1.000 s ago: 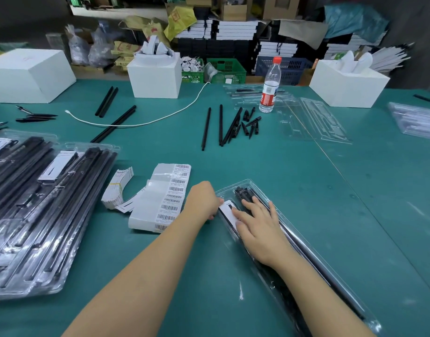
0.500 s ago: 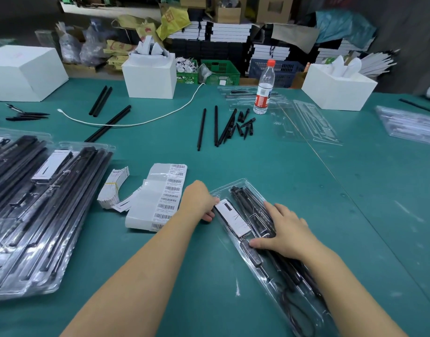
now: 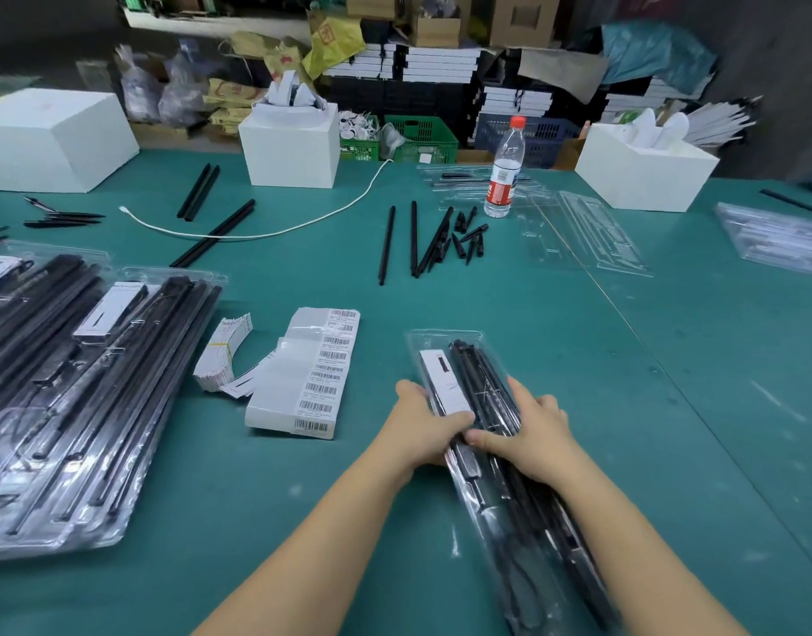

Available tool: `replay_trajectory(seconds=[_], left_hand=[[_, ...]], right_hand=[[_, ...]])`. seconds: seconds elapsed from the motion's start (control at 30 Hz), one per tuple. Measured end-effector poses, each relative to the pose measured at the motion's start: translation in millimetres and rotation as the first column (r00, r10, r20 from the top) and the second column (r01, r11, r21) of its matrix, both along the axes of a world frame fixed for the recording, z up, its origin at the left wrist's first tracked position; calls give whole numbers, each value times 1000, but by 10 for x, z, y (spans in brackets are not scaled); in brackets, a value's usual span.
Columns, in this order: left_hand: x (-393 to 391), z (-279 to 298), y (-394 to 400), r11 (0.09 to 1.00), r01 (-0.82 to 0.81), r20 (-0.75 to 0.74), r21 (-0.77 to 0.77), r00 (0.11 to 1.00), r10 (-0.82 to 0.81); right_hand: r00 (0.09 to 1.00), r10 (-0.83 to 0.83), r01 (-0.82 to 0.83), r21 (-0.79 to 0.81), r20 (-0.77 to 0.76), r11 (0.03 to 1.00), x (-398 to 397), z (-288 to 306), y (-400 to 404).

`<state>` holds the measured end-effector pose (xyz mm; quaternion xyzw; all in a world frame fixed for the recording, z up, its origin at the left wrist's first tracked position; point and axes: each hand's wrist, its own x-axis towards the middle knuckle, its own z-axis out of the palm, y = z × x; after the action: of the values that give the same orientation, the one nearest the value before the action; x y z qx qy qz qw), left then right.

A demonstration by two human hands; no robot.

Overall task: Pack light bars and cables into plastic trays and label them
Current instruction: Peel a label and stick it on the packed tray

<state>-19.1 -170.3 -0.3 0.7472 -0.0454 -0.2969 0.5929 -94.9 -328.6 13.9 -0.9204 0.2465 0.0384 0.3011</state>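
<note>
Two bare forearms reach in from the bottom edge, no sleeves showing. The left hand and right hand wear no gloves, rings, watch or wristband.

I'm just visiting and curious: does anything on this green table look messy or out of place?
Mostly loose parts. Black bars and small black pieces lie scattered near the water bottle, and a white cable trails across two bars. The tray in both hands looks tidy; nothing seems spilled or broken.
</note>
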Motion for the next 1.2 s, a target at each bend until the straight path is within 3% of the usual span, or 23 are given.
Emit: replay_trajectory(seconds=[0.07,0.17,0.27,0.4,0.53,0.6,0.67,0.77,0.9,0.97,1.07,1.2], left_hand=[[-37,17,-15,986,-54,-57,-155,997,45],[14,51,44,975,-96,35,-201,994,105],[79,98,114,937,-101,26,-333,993,117],[84,83,125,880,-118,7,-460,991,137],[111,47,173,904,-34,87,-426,993,78],[135,65,201,887,-35,56,-461,996,69],[147,75,205,853,-63,-11,-518,998,66],[134,48,191,869,-61,6,-491,997,73],[140,-5,186,973,-79,187,-215,975,121],[116,14,190,989,-23,162,-148,986,48],[84,57,193,983,7,84,-183,996,8],[105,63,173,958,-81,-66,-275,996,66]], right_hand=[[998,-21,13,139,54,990,24,5,43],[995,-33,1,338,89,941,30,57,-45],[991,-117,59,558,69,828,33,145,-183],[996,-54,-35,907,64,419,50,100,-163],[996,-23,-82,993,84,80,26,-81,-131],[993,28,-111,988,115,-112,20,-126,-81],[988,48,-131,968,144,-216,42,-142,-35],[994,45,-89,974,101,-208,90,-145,-41],[999,-43,-12,980,4,-198,121,-145,-75],[998,-54,16,973,-29,-231,127,-160,-58],[998,-58,2,974,-16,-225,136,-161,-24],[995,-90,-72,971,53,-229,129,-146,20]])
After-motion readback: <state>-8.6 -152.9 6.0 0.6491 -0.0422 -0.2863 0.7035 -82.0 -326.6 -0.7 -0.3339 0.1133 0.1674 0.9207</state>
